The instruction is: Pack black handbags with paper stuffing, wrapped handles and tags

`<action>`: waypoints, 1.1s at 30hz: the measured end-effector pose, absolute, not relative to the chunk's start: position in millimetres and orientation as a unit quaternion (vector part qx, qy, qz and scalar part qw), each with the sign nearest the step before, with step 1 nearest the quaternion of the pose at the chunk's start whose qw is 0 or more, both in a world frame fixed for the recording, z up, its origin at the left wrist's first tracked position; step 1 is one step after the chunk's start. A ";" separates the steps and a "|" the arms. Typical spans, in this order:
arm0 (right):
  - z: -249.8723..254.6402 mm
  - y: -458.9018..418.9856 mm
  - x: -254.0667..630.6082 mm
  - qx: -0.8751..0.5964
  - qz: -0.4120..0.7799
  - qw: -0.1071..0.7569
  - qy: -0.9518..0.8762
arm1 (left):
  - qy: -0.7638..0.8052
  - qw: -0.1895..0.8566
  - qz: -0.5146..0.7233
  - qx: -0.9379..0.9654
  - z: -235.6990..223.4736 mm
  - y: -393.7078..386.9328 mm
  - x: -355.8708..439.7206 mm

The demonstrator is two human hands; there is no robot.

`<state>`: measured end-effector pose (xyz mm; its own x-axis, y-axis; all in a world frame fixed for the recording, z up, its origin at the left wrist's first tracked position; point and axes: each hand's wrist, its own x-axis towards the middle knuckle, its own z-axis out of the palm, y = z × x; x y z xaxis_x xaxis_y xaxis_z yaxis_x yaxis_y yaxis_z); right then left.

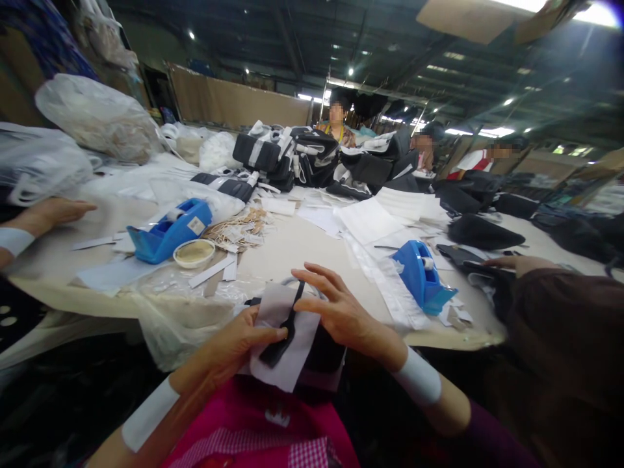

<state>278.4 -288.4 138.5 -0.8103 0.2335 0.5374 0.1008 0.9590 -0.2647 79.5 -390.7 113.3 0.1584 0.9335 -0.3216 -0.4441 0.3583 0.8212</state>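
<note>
My left hand [246, 338] pinches a white paper sheet [273, 302] and the wide lower part of a black strap [273, 352] lying over it, thumb on top. My right hand [341, 312] is at the strap's narrow upper end, thumb and fingers curved around it. Behind the sheet, a black bag [325, 351] rests against my lap at the table edge. A pale wrapped loop, seemingly its handle, shows partly behind my right fingers. The fingertips on the far side of the sheet are hidden.
Blue tape dispensers stand left [170, 231] and right [423, 276] on the table [273, 247]. Near the left one are a shallow tub [194, 253] and a heap of string tags [244, 231]. Black bags [312, 156] pile up behind. Co-workers' hands reach in at both sides.
</note>
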 end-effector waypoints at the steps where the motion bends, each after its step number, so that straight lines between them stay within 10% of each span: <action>1: 142.0 -284.1 272.9 -0.072 0.136 0.282 -0.947 | 0.421 0.713 0.485 0.282 115.0 -390.3 78.1; 14: 170.4 -255.0 224.4 -0.095 0.281 0.068 -0.952 | 0.446 0.684 0.466 0.342 113.2 -388.9 58.8; 25: 155.4 -266.3 219.1 -0.218 0.525 0.143 -0.810 | 0.479 0.645 0.546 0.238 101.9 -422.1 52.9; 33: 165.7 -276.9 213.0 -0.261 0.471 0.160 -0.827 | 0.486 0.514 0.658 0.259 92.5 -436.4 56.6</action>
